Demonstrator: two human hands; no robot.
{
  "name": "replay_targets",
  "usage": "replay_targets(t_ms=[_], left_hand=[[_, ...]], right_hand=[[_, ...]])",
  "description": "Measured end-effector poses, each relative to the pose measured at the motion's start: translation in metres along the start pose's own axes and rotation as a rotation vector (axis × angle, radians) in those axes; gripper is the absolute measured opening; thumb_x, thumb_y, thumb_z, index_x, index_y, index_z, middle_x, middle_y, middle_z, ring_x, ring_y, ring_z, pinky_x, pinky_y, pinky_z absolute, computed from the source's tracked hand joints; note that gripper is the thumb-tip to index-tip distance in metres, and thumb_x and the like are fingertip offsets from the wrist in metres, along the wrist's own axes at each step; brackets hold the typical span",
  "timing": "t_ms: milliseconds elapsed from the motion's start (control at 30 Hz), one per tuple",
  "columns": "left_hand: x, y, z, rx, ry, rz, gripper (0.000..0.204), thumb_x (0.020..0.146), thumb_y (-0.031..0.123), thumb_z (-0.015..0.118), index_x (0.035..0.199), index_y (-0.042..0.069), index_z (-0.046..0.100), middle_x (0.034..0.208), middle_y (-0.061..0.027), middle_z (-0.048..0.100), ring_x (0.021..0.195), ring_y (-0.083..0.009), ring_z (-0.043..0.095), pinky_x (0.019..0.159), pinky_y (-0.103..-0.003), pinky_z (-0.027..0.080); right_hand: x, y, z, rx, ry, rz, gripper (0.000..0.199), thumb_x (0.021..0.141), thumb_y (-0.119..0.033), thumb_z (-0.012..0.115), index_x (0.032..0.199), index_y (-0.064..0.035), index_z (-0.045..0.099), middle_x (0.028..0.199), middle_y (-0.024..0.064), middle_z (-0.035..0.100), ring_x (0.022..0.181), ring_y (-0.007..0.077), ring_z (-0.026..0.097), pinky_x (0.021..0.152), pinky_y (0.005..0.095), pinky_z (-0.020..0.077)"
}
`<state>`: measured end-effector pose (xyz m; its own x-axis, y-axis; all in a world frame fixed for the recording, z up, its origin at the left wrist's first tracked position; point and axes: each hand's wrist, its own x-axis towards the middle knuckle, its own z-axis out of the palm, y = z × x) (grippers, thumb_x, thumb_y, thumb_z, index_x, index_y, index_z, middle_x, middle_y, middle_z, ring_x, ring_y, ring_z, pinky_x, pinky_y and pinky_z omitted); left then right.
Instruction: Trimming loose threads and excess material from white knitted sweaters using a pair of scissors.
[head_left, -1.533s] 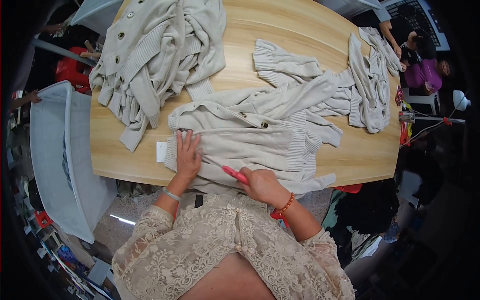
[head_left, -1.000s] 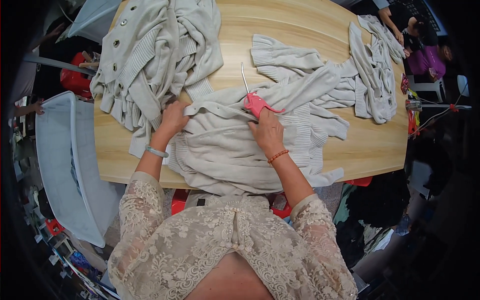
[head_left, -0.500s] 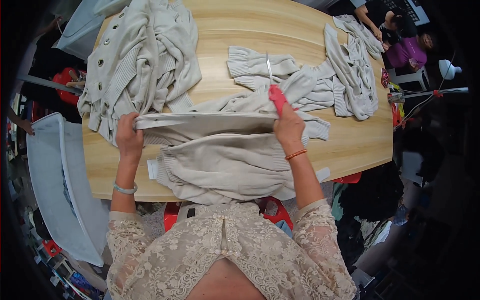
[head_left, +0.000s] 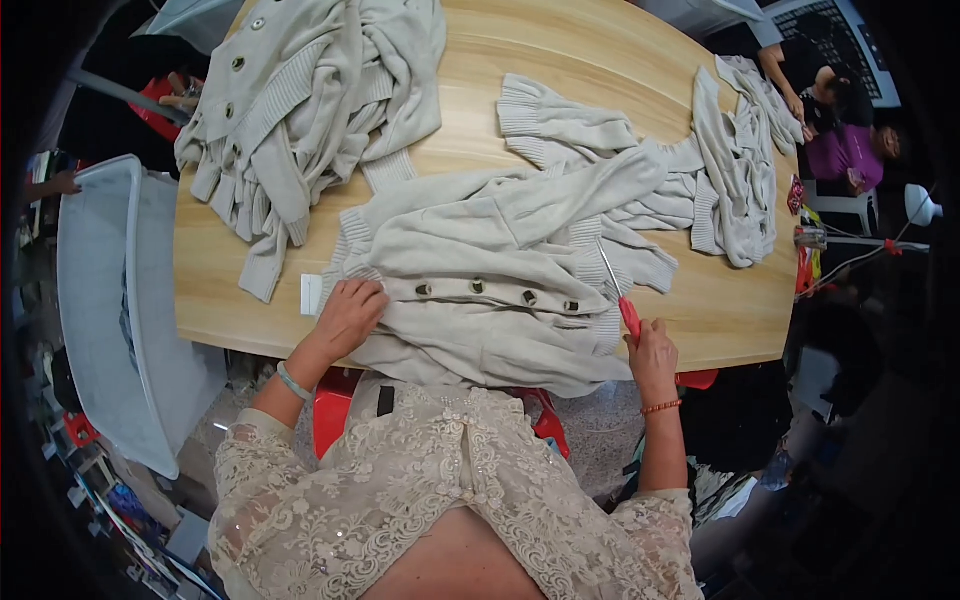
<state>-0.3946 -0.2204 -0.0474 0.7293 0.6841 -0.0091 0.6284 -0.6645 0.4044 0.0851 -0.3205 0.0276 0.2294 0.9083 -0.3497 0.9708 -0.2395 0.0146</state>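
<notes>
A beige knit cardigan (head_left: 450,255) lies spread in front of me, its row of dark-centred buttons facing up along the front band. At the left end of that band, my left hand (head_left: 350,315) is closed on the knit, with fingertips partly hidden by the fabric. My right hand (head_left: 653,358) grips red-handled scissors (head_left: 628,312) beside the cardigan's right ribbed edge. Their blades point up and away from me, over the ribbing. A small white tag (head_left: 311,295) shows next to the cardigan's left ribbed edge.
More beige knit garments lie in a heap (head_left: 310,110) at the far left and in another pile (head_left: 735,170) at the right. A white plastic bin (head_left: 130,320) stands left of the wooden table (head_left: 480,50). Other people (head_left: 835,125) sit beyond the right end.
The front band, earlier stretched between both hands, now lies down with its buttons showing. My left hand has moved right and nearer; my right hand has moved right and nearer with the scissors.
</notes>
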Motion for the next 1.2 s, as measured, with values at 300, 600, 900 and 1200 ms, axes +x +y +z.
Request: replay_targets(t_ms=[300,600,900,1200], left_hand=[[-0.001,-0.009,0.02,-0.143,0.094,-0.232,0.032,0.07,0.001,0.067,0.1,0.006,0.056,0.1,-0.0121,0.051,0.095,-0.0317,0.051,0.083,-0.041,0.044],[-0.004,-0.023,0.018,-0.481,0.106,-0.354,0.028,0.068,-0.001,0.073,0.089,0.004,0.056,0.079,-0.0107,0.055,0.076,-0.0302,0.054,0.073,-0.036,0.046],[0.005,0.007,0.003,-0.131,0.307,-0.372,0.043,0.073,0.01,0.074,0.113,0.006,0.058,0.1,-0.0118,0.061,0.096,-0.0301,0.057,0.084,-0.043,0.045],[0.052,0.016,0.058,-0.408,0.074,-0.38,0.033,0.069,0.007,0.076,0.094,0.008,0.054,0.09,-0.0107,0.054,0.088,-0.0323,0.056,0.074,-0.041,0.046]], right_hand=[[-0.019,-0.083,-0.015,0.76,-0.15,-0.186,0.028,0.088,-0.009,0.063,0.111,-0.0069,0.046,0.088,0.0192,0.064,0.08,0.0419,0.062,0.07,0.0446,0.049],[-0.007,-0.159,0.017,0.509,-0.449,-0.545,0.025,0.086,-0.019,0.064,0.104,-0.007,0.05,0.075,0.0217,0.062,0.071,0.0442,0.061,0.064,0.0503,0.0473],[-0.01,-0.163,0.015,0.647,-0.41,-0.493,0.041,0.078,-0.002,0.062,0.116,-0.0067,0.049,0.092,0.0188,0.062,0.087,0.0368,0.061,0.077,0.0457,0.0475],[-0.021,-0.128,0.001,0.351,-0.379,-0.41,0.024,0.086,-0.02,0.062,0.106,-0.0094,0.056,0.075,0.0165,0.065,0.073,0.0379,0.064,0.065,0.0479,0.0492]])
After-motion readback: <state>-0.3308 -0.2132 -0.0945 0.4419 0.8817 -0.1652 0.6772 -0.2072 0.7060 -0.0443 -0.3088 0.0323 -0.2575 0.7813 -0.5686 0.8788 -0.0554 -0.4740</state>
